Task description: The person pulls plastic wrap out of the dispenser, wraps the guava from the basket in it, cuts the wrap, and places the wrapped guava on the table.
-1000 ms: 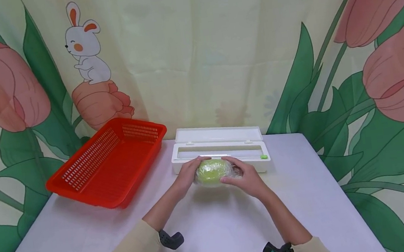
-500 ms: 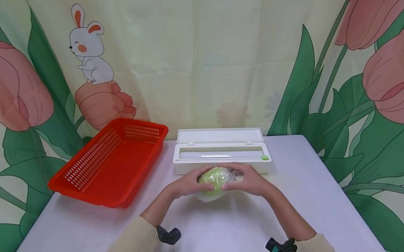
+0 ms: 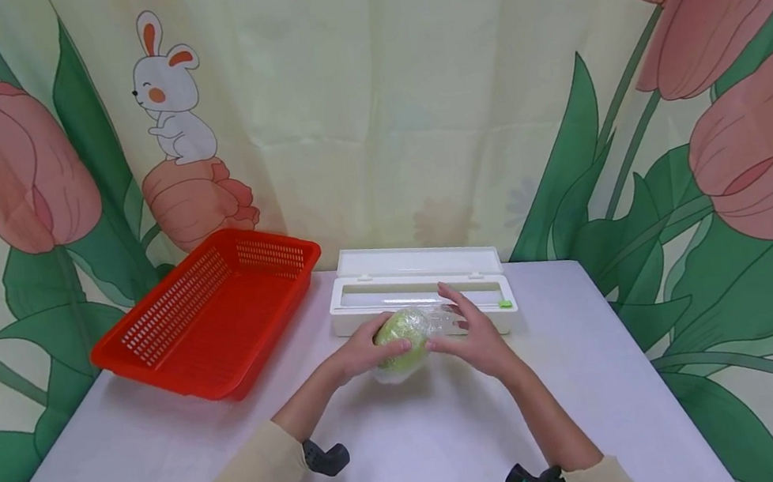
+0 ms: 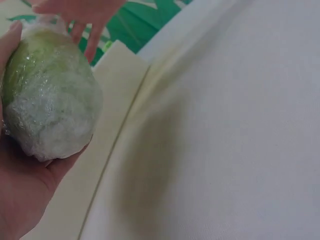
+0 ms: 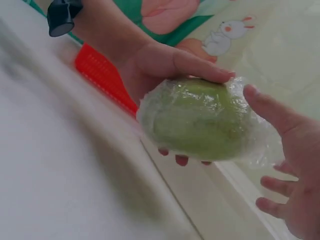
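Observation:
A green, oval fruit-like object [image 3: 407,328] wrapped in clear cling film is held up over the table, near the front of a white cling film dispenser [image 3: 360,323]. My left hand [image 3: 362,353] grips it from the left, thumb on the near side and fingers passing underneath, as the right wrist view shows. On the other side my right hand [image 3: 477,342] has its fingers spread, with the thumb right at the film. Bunched film [image 5: 257,142] sticks out from the object's end between that thumb and fingers. The left wrist view shows the wrapped object's crinkled, whitish lower end [image 4: 55,115].
The dispenser's lid [image 3: 417,260] stands open at the back, and a green slider [image 3: 505,304] sits at its right end. A red perforated basket [image 3: 236,306] stands at the back left of the white-covered table [image 3: 411,461]. Behind hangs a tulip-printed curtain [image 3: 372,115].
My right hand has come off the wrapped object and spread its fingers, baring the bunched film. My left thumb has come round to the near side, and the object now sits more upright.

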Action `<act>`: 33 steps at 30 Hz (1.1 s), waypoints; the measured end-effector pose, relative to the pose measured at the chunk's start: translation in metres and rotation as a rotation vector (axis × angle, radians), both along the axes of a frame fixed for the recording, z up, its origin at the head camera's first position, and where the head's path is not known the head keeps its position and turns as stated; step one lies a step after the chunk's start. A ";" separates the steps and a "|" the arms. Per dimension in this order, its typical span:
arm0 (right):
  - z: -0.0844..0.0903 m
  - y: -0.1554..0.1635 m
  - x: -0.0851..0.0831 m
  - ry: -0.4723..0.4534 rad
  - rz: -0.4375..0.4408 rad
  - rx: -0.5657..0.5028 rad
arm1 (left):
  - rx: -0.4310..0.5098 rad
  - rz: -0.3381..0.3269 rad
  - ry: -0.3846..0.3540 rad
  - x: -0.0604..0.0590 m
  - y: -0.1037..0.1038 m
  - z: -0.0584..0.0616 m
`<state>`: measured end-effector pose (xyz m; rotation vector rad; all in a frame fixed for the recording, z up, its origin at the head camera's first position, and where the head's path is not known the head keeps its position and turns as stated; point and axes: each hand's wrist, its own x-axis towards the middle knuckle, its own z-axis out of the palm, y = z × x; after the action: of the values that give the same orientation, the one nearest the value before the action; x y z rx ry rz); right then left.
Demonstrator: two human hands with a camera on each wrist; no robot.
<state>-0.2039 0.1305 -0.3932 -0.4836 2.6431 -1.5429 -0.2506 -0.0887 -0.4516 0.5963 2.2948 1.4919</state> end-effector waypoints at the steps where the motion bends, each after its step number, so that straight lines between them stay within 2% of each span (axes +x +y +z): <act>1: -0.001 0.000 0.000 -0.011 -0.024 -0.020 | 0.018 0.035 -0.009 0.001 0.000 0.000; 5: -0.008 -0.004 0.000 -0.072 -0.070 -0.101 | 0.078 0.138 -0.044 0.001 0.001 -0.001; 9: -0.015 -0.011 0.002 -0.118 -0.067 -0.115 | 0.115 0.192 -0.052 0.000 0.005 -0.001; 13: -0.021 -0.020 0.004 -0.128 -0.035 -0.107 | 0.172 0.204 -0.059 0.000 0.010 -0.002; 16: -0.032 -0.024 0.003 -0.143 0.006 -0.143 | 0.213 0.205 -0.062 0.004 0.015 0.000; 21: -0.038 -0.028 0.003 -0.188 0.042 -0.224 | 0.203 0.217 -0.020 0.007 0.021 0.001; 22: -0.034 -0.028 0.004 -0.195 0.037 -0.218 | 0.189 0.218 -0.010 0.005 0.022 -0.003; 27: -0.031 -0.028 0.006 -0.158 0.015 -0.212 | 0.182 0.196 0.023 0.006 0.020 0.007; 30: -0.030 -0.029 0.006 -0.153 0.027 -0.199 | 0.195 0.211 0.038 0.005 0.020 0.014; 33: -0.029 -0.030 0.007 -0.158 0.029 -0.192 | 0.204 0.235 0.020 0.005 0.020 0.019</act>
<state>-0.1970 0.1004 -0.4224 -0.3879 2.3748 -1.7569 -0.2458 -0.0690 -0.4327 0.4052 2.3092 1.8531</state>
